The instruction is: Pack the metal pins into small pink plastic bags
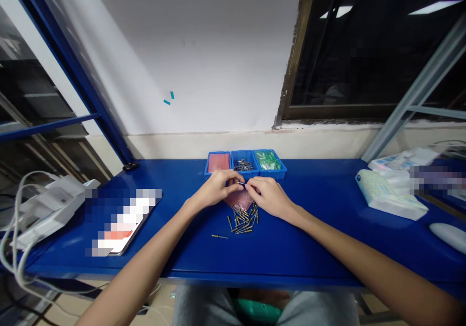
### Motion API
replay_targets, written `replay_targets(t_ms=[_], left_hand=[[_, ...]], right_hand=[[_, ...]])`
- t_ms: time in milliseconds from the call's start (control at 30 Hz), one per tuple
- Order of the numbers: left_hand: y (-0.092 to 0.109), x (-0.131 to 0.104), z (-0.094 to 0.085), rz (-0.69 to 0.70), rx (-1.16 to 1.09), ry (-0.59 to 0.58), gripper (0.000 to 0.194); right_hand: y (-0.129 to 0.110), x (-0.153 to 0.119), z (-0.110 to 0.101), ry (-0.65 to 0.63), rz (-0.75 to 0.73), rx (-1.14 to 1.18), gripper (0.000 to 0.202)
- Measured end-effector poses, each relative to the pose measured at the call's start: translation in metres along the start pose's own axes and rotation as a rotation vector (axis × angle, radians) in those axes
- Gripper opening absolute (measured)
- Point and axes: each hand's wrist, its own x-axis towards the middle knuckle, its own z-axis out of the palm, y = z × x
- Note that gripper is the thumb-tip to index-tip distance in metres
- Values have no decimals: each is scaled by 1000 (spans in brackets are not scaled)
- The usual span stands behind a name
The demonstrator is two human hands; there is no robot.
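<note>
My left hand (217, 186) and my right hand (271, 197) meet over the middle of the desk, thumbs and fingers pinched close together. Between their fingertips is a thin metal blind rivet (240, 183), held at both ends. Just below the hands lies a pink plastic bag (239, 198), partly covered by them. A loose pile of blind rivets (243, 221), with gold-coloured bodies and silver stems, spreads out in front of the bag. One single rivet (219, 236) rests apart, to the left of the pile.
Behind the hands stand three joined blue bins: one with pink bags (218, 161), one with metal pieces (243, 164), one with green packets (267, 161). On the blue desk (309, 263), a tablet-like device (127, 231) and power strips (54, 209) lie left, a tissue pack (389, 195) right.
</note>
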Motion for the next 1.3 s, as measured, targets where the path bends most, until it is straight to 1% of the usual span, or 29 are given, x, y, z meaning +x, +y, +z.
replay_targets(t_ms=[100,233,400,500,600,700,767,867,1000,1067,1167,1200,1300], left_hand=[[-1,-1,4,41,87,2,17],[-3,-3,6,98,211,41,23],[-4,-3,5,64,283,95,22],[-3,-1,5,39,176,150,19],[0,1,7,-42,-59,183,14],[1,3,10,-107,-280,177,14],[1,4,13,-106,-350,190,14],[-2,4,15,-106,-391,208,15],[-4,3,16,-139,-458,179,16],[-3,3,15,-147,-392,193,14],[-1,3,15,-112,-269,184,15],[0,2,15,-96,-253,170,19],[1,1,17,-57,-262,161,41]], right_hand=[[1,-1,2,3,-1,-17,27],[1,-1,3,4,3,-8,26],[-6,-1,-2,8,69,42,18],[-10,-1,-1,26,97,53,14],[-10,-1,1,62,130,96,12],[-7,2,3,92,119,239,10],[-5,4,3,102,107,374,11],[-4,6,4,97,124,519,12],[-4,6,3,85,158,552,13],[-4,5,3,100,154,514,14],[-3,5,3,121,135,454,16],[-2,5,3,120,135,452,16],[1,5,3,119,153,479,16]])
